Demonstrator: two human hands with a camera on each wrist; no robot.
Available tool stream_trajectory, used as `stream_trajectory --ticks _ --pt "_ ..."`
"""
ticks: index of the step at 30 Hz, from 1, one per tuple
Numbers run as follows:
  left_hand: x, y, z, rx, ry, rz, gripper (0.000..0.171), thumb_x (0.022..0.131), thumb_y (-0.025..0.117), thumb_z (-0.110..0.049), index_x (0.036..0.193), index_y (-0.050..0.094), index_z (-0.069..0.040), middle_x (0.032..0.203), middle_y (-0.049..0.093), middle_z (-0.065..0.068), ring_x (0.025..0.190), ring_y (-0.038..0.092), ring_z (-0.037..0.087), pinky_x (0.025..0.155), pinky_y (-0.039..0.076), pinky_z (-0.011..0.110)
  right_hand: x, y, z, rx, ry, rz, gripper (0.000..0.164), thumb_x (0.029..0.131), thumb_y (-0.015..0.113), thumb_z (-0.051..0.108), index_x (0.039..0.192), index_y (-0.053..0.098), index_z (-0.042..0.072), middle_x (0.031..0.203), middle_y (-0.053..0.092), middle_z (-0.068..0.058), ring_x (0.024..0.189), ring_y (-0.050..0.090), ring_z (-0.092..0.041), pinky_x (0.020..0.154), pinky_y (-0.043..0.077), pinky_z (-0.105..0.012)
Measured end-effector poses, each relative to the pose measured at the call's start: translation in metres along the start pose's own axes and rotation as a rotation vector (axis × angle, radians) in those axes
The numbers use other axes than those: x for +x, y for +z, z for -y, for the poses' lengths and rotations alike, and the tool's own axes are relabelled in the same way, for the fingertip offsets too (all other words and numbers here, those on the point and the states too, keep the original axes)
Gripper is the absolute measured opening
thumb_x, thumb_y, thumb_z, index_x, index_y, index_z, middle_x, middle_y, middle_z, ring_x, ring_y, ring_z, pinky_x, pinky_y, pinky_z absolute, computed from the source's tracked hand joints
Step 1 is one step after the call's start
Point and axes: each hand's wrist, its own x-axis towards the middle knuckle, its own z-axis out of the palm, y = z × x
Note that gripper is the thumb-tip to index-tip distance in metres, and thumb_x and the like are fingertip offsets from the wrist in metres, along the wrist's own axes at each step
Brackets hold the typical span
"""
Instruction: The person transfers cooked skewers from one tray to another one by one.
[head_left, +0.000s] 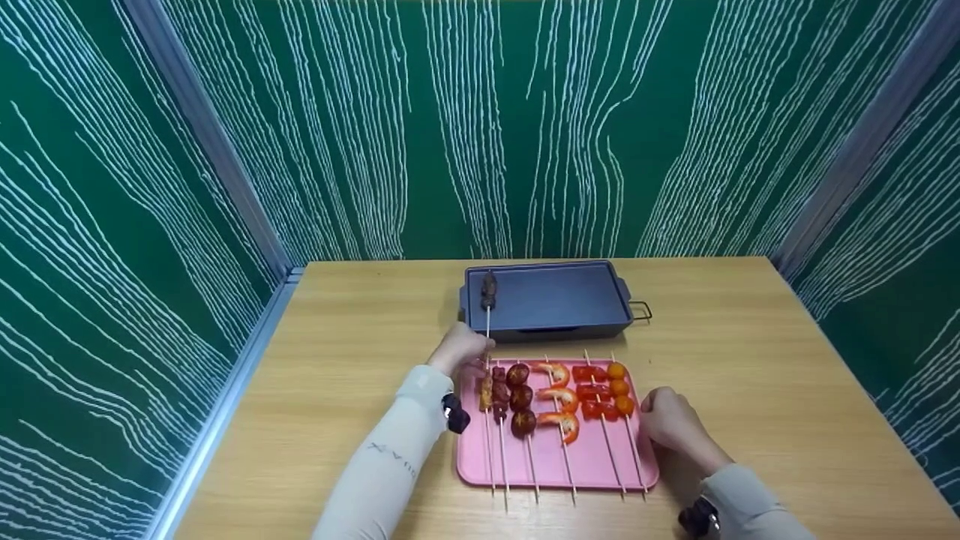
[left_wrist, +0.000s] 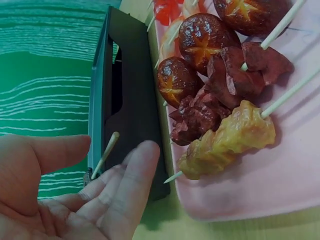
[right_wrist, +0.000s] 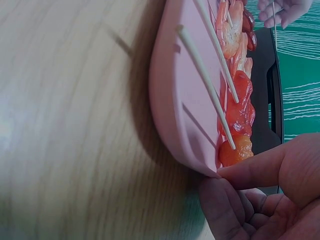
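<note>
A dark meat skewer (head_left: 489, 291) lies on the left end of the black grill pan (head_left: 559, 296), its stick reaching over the near rim. My left hand (head_left: 461, 349) is at that stick's end; in the left wrist view its thumb and fingers are apart, with the stick (left_wrist: 106, 154) between them, not visibly pinched. On the pink tray (head_left: 551, 472) lie a yellowish skewer (left_wrist: 230, 142), dark red meat (head_left: 500, 394), mushrooms (head_left: 523, 424), shrimp (head_left: 568, 429), red pieces (head_left: 600, 410) and orange balls (head_left: 624, 405). My right hand (head_left: 671, 420) pinches the tray's right edge between thumb and index finger.
The pan stands just behind the tray, with a wire handle (head_left: 642, 310) at its right. Several sticks overhang the tray's near edge. Green panels (head_left: 660, 112) with white lines enclose the wooden table (head_left: 750, 360) at the back and sides.
</note>
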Motion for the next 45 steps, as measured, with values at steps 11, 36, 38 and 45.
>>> stream_trajectory --ticks 11,36,38,45 --pt "0.013 0.005 0.003 -0.262 -0.06 0.072 0.006 0.101 0.051 0.002 0.104 0.056 0.002 0.083 0.071 0.015 0.059 0.068 0.018 0.059 0.067 0.029 0.001 -0.003 0.004 0.044 0.094 0.076 0.008 0.095 0.064 0.006 0.094 0.061 -0.001 0.083 0.059 -0.013 0.072 0.061 -0.023 0.054 0.052 -0.027" --pt "0.017 0.002 -0.011 -0.301 -0.083 0.144 0.033 0.106 0.05 0.004 0.137 0.06 0.01 0.135 0.07 0.031 0.085 0.079 0.027 0.091 0.07 0.04 0.001 -0.002 0.0 0.023 0.052 0.053 0.007 0.09 0.065 0.005 0.085 0.061 0.002 0.076 0.057 -0.008 0.066 0.057 -0.021 0.051 0.045 -0.025" --pt "0.016 0.001 -0.014 -0.303 -0.076 0.152 0.031 0.107 0.049 0.001 0.134 0.061 0.01 0.124 0.075 0.028 0.082 0.078 0.026 0.086 0.071 0.038 0.001 -0.003 0.0 0.032 0.066 0.064 0.006 0.092 0.065 0.005 0.088 0.061 0.001 0.078 0.058 -0.009 0.067 0.058 -0.022 0.052 0.047 -0.026" --pt "0.01 -0.006 -0.02 -0.292 -0.061 0.171 0.031 0.107 0.052 -0.002 0.134 0.062 0.01 0.1 0.078 0.016 0.097 0.081 0.035 0.074 0.071 0.033 0.002 -0.004 0.002 0.071 0.122 0.108 0.007 0.094 0.064 0.003 0.099 0.061 -0.002 0.084 0.059 -0.013 0.072 0.061 -0.024 0.055 0.051 -0.027"
